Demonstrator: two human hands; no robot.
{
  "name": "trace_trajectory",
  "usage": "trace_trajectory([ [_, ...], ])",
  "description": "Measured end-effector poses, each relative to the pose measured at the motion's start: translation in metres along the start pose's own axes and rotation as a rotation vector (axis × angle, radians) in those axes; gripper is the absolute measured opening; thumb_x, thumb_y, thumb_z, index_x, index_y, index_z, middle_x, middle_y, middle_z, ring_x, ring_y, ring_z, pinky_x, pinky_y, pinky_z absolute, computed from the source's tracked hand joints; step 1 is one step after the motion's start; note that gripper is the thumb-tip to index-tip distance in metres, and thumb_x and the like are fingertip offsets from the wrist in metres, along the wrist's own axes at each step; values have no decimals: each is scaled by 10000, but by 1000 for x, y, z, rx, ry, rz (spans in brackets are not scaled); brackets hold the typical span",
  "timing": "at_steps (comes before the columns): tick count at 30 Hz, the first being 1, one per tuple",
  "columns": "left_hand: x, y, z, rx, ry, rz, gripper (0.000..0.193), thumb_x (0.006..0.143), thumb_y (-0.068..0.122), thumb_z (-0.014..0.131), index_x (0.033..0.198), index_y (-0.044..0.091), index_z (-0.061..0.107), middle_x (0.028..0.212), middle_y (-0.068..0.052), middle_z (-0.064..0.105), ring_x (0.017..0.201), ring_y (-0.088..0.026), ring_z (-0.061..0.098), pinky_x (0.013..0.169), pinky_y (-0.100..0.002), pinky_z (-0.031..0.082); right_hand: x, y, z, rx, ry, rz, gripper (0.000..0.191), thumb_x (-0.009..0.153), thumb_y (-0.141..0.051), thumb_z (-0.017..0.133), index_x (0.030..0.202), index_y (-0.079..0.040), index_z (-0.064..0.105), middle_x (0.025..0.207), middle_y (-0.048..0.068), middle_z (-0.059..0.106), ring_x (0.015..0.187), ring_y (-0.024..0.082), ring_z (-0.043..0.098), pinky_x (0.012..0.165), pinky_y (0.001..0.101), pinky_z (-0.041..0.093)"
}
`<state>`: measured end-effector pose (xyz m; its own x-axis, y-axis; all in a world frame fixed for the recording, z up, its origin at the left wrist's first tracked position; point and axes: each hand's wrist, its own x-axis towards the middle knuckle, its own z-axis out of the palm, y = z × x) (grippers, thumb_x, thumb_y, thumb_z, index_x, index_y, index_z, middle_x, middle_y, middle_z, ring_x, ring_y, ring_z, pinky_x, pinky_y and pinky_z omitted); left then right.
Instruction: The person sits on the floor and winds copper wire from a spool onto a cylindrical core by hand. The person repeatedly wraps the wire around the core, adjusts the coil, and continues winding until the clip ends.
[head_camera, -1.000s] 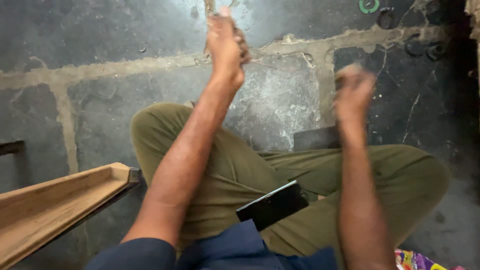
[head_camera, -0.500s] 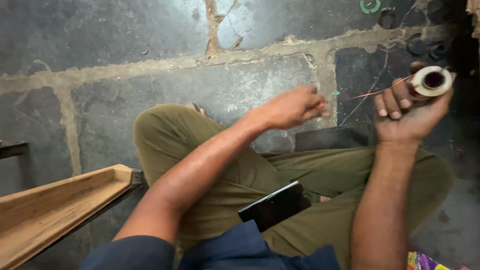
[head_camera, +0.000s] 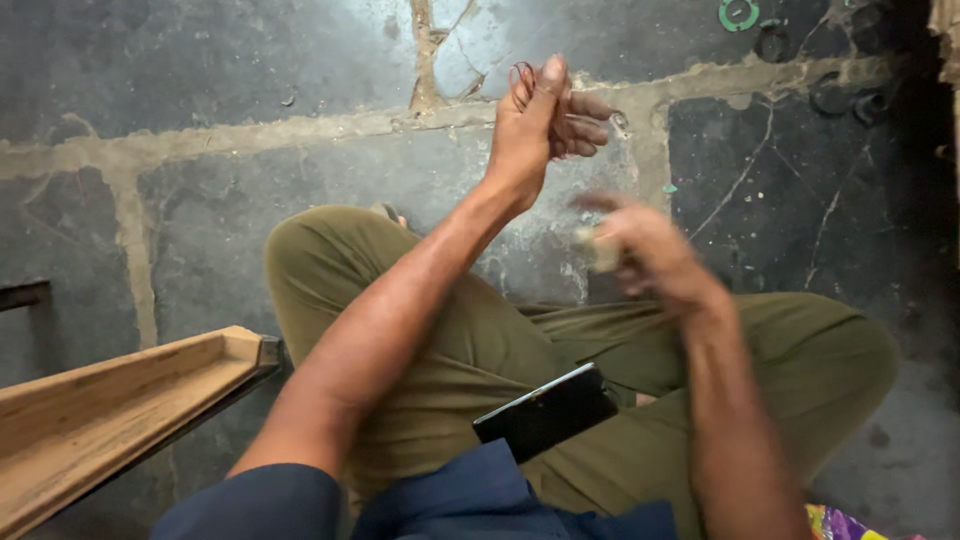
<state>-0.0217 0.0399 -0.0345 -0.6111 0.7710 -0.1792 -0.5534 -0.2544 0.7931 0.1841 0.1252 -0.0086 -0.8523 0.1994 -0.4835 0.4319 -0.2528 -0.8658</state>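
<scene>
Left hand (head_camera: 540, 125) pinches thin reddish wire loops (head_camera: 522, 78) at the fingertips, now raised over the stone floor (head_camera: 250, 90); half a second ago it reached low. Right hand (head_camera: 650, 255), blurred, has dropped toward the lap, clutching a pale spool (head_camera: 598, 250); exact grip can't tell. Winding looks underway.

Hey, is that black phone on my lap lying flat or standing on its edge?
Lying flat. The black phone rests with its broad face up on the olive trousers, near the blue shirt hem; neither hand touches it.
</scene>
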Motion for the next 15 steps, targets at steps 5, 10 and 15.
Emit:
trace_trajectory([
  [5,-14,9,-8,-291,-53,-92,338,1068,422,573,857,161,529,587,81,453,426,-50,357,358,-244,308,55,44,38,-8,102,186,515,1016,-509,460,987,-38,665,651,13,556,462,93,488,369,252,348],
  [10,-2,23,-22,-378,36,-19,526,932,627,605,766,135,525,499,75,373,353,-61,272,316,-240,237,70,57,4,442,438,61,463,1020,-545,478,1054,-107,624,670,-43,551,493,83,485,431,277,424],
  [15,12,1,-9,505,153,-29,467,912,520,749,842,118,522,623,44,474,455,-78,395,369,-281,323,41,31,-37,1071,395,-297,408,1100,-452,439,1068,-77,596,666,-4,477,495,126,403,482,305,356],
])
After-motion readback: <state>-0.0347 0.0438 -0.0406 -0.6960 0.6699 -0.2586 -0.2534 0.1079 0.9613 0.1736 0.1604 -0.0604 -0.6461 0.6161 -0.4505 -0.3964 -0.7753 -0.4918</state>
